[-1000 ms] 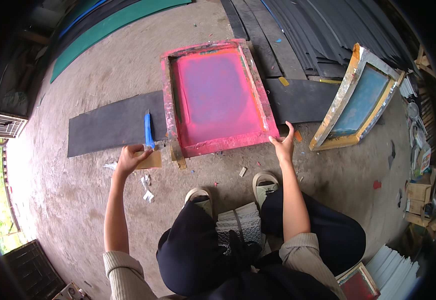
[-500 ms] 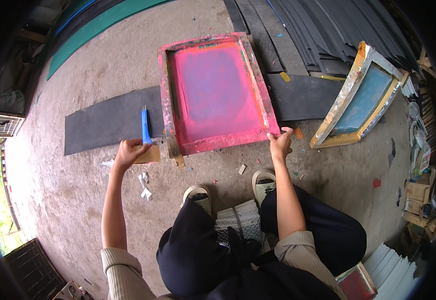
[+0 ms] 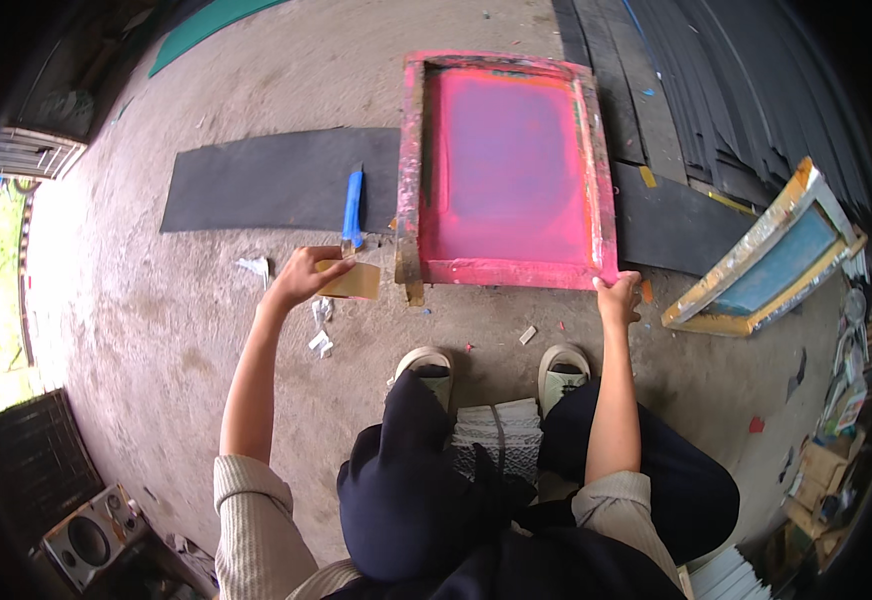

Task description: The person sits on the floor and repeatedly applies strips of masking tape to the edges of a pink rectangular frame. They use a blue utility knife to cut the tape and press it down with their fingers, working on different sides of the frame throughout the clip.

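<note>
A pink-stained screen printing frame (image 3: 521,273) with a mauve mesh lies in front of me across a dark strip. My right hand (image 3: 618,298) grips its near right corner, thumb on top. Left of the frame, my left hand (image 3: 304,277) is curled with its thumb over a small tan card (image 3: 361,284), which it appears to pinch; the contact is partly hidden. Just beyond those fingertips, a slim blue-handled tool (image 3: 353,210) lies partly on the dark strip (image 3: 266,185). Its near end is almost at my fingers.
A second wooden frame with blue mesh (image 3: 766,265) leans at the right. Dark sheets (image 3: 756,90) are stacked at the far right. White scraps (image 3: 321,343) lie on the concrete floor (image 3: 156,340). A bundled white stack (image 3: 499,430) sits between my feet, and a speaker (image 3: 88,540) stands lower left.
The view has shifted, so the frame appears farther right. My left fingertips sit slightly farther from the blue tool, and more of the tan card shows. My right hand stays on the frame corner.
</note>
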`<action>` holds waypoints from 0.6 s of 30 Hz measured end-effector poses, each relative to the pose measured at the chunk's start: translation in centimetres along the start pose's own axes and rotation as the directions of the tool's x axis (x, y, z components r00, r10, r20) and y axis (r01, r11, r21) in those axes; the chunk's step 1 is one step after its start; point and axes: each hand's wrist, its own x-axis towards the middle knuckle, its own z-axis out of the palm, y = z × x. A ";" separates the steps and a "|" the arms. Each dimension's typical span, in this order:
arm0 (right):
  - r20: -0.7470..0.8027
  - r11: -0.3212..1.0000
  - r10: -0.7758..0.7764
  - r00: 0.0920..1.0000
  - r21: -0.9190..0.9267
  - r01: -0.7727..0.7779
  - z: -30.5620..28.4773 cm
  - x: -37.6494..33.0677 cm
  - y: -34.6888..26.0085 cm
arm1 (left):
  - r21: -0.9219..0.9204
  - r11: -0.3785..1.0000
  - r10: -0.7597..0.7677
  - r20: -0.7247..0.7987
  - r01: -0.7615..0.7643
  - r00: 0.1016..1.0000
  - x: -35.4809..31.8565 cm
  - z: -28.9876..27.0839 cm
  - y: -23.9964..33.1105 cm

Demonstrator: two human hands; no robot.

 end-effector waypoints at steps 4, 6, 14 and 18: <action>0.010 0.999 -0.043 0.999 -0.023 0.044 -0.2 0.1 0.2 | 0.006 0.992 -0.123 -0.037 0.124 0.992 0.5 1.2 0.1; 0.002 0.997 -0.058 0.998 -0.044 0.059 -0.4 -0.1 0.1 | 0.023 0.993 -0.117 -0.052 0.118 0.992 1.2 1.4 0.0; -0.188 0.977 -0.148 0.971 -0.181 0.114 -1.5 -2.0 -0.9 | 0.128 0.987 -0.098 -0.033 0.101 0.995 2.2 1.9 0.1; -0.338 0.807 -0.578 0.743 -0.101 0.582 2.6 -6.1 -4.4 | 0.106 0.993 -0.035 -0.082 0.044 0.996 2.1 1.8 -0.5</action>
